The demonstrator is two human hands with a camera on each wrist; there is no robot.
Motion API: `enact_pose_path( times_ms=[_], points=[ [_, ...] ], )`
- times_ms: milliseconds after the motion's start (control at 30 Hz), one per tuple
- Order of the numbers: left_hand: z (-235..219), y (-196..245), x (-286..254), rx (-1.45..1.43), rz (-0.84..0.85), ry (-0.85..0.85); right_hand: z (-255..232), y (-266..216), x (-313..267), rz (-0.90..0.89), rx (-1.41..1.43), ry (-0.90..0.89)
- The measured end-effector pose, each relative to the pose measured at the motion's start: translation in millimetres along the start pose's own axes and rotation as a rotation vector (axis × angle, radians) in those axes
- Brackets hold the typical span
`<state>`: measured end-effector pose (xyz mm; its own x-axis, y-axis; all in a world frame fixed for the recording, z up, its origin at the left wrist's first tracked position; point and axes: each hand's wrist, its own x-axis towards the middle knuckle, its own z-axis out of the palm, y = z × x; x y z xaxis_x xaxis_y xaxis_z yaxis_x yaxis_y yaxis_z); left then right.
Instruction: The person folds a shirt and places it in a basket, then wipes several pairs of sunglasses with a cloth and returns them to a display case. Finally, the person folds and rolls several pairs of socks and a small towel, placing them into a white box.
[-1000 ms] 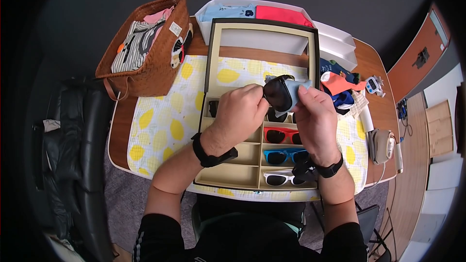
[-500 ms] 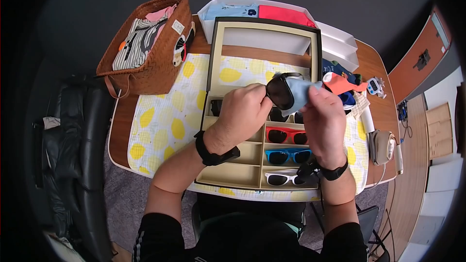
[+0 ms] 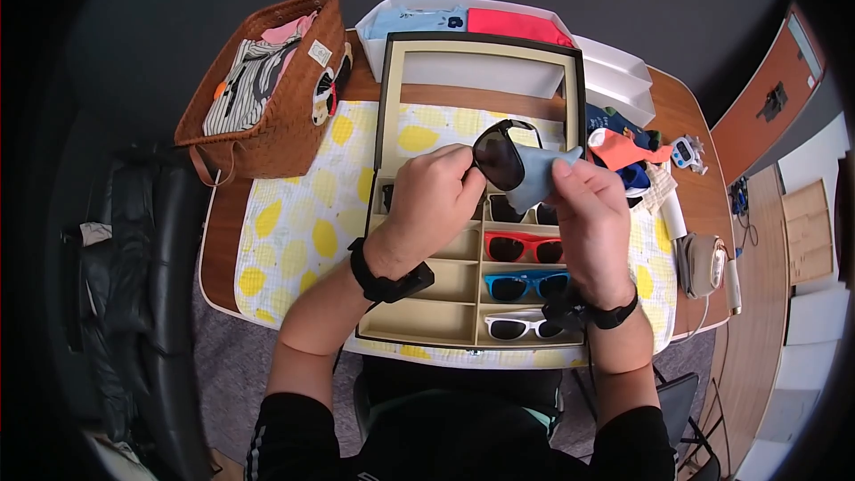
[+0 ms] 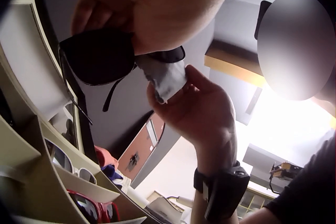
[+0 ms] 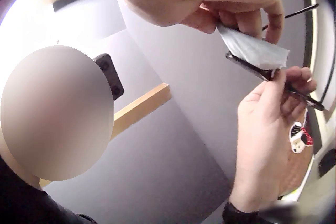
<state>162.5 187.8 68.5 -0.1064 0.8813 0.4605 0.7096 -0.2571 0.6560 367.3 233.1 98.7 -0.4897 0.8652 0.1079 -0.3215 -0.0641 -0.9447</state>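
Note:
Above an eyeglass display case (image 3: pixel 441 325), my left hand (image 3: pixel 432 205) pinches a pair of black sunglasses (image 3: pixel 497 160) at the bridge area. Their temples point away from me. My right hand (image 3: pixel 592 223) pinches a light blue-grey cloth (image 3: pixel 536 180) between thumb and fingers, and the cloth lies against one lens. In the left wrist view one dark lens (image 4: pixel 97 58) shows uncovered, while the cloth (image 4: pixel 167 77) overlaps the other. Red sunglasses (image 3: pixel 525 248), blue sunglasses (image 3: pixel 525 285) and white sunglasses (image 3: pixel 524 327) sit in the case's right column.
The case's framed lid (image 3: pixel 392 107) stands raised at the back. A woven basket (image 3: pixel 289 138) of clothes is at left, and a white box (image 3: pixel 481 74) with folded clothes is behind. At right lie socks (image 3: pixel 623 151), a small timer (image 3: pixel 684 154) and a beige corded device (image 3: pixel 702 265).
The sunglasses and both hands shifted right, then back left. The frame has turned so its temples show more clearly. The cloth stays at the lens, held by the right hand.

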Motion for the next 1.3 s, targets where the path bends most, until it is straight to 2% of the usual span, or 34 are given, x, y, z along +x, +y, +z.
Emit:
enact_pose_path(
  times_ms=[167,333,467,533,733,767,833,1000,1300],
  points=[
    [4.8,-1.7,2.0,-0.044,0.045,0.068,1.1,-8.1,-0.6,-0.02,0.049,0.051],
    [2.0,-1.0,1.7,-0.048,0.035,0.065,12.1,-5.5,2.2,0.006,-0.068,0.014],
    [2.9,-0.2,1.9,-0.035,0.051,0.056,7.3,-9.6,-0.4,0.026,-0.005,-0.022],
    [3.0,0.0,1.9,-0.029,0.048,0.049,13.1,-14.0,-3.0,0.008,0.083,0.108],
    [4.3,5.0,0.1,0.017,0.059,0.064,15.9,-15.9,-4.4,0.028,0.136,0.122],
    [4.0,7.8,-0.9,0.02,0.056,0.055,13.5,-12.1,-3.8,0.028,0.136,0.122],
    [5.6,9.8,-3.4,0.022,0.053,0.044,7.7,-2.1,-1.8,0.004,0.137,0.015],
    [8.4,5.5,-4.4,0.028,0.13,0.027,14.7,-0.3,-1.4,0.015,0.113,0.08],
    [3.6,3.7,0.1,0.06,0.114,0.084,17.2,-6.3,1.0,0.035,-0.05,0.049]
  ],
)
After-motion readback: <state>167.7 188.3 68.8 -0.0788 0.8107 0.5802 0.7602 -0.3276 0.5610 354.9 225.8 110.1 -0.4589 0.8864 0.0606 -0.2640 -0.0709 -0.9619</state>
